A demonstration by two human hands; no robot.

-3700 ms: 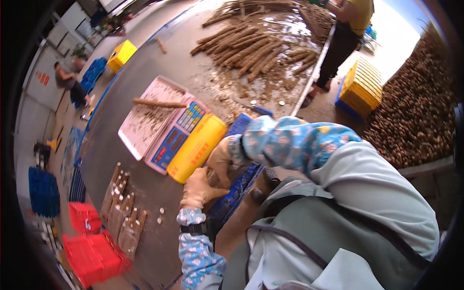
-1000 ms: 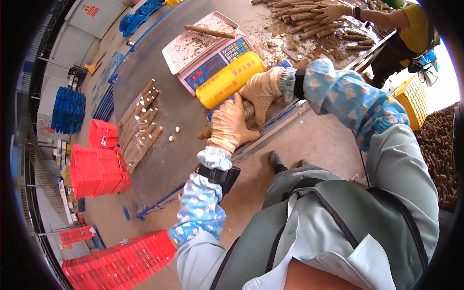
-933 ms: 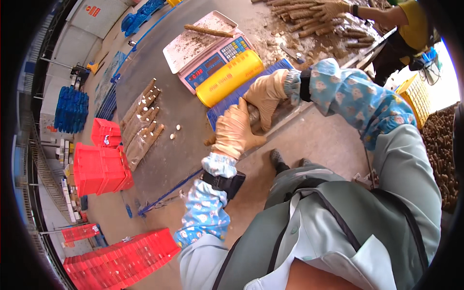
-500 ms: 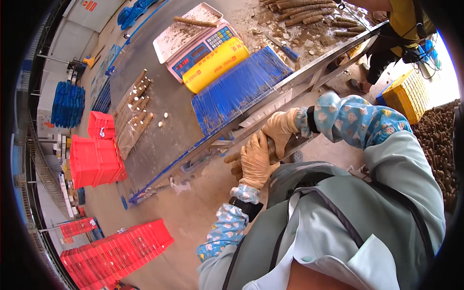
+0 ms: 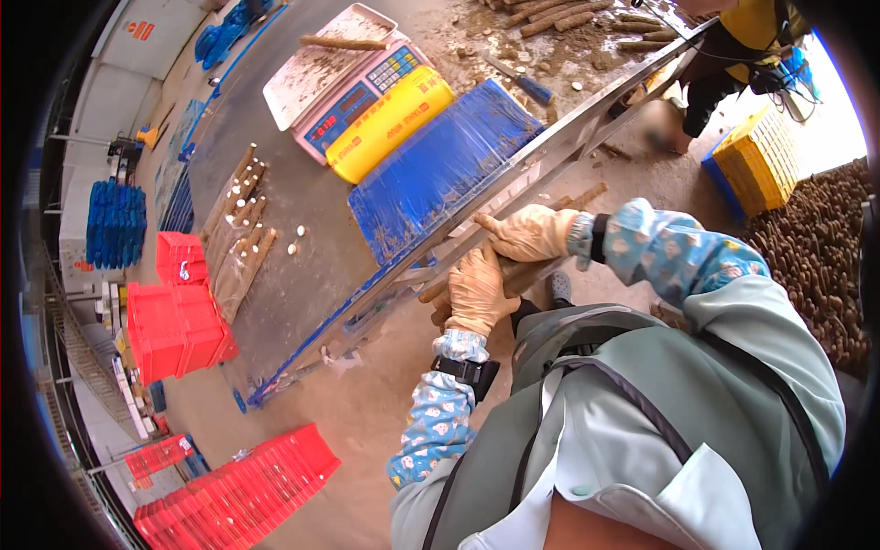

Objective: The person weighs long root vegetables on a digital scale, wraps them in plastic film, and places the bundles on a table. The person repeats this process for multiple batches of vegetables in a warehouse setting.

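Both my hands wear cream gloves and hold a bundle of long brown yams (image 5: 521, 277) in front of my body, just off the table's near edge. My left hand (image 5: 479, 293) wraps round the bundle's left part, with yam ends sticking out beyond it. Further right, my right hand (image 5: 533, 232) closes over the upper yams; one tip pokes out by its fingers, and other ends show behind its wrist. Nearest on the metal table (image 5: 316, 275) is a blue film-covered block (image 5: 445, 172), with a yellow roll of wrap (image 5: 390, 124) along its far side.
A pink scale (image 5: 344, 115) carries one yam. White-dotted yams (image 5: 243, 243) lie left on the table, loose ones (image 5: 559, 16) at the far end near a blue-handled knife (image 5: 532, 89). Red crates (image 5: 179, 330) stand left, a yellow crate (image 5: 756, 160) right. A co-worker (image 5: 747, 46) stands upper right.
My right hand has shifted slightly up and left along the bundle, and more of the yams now shows around it. My left hand stays wrapped on them. The view has shifted slightly.
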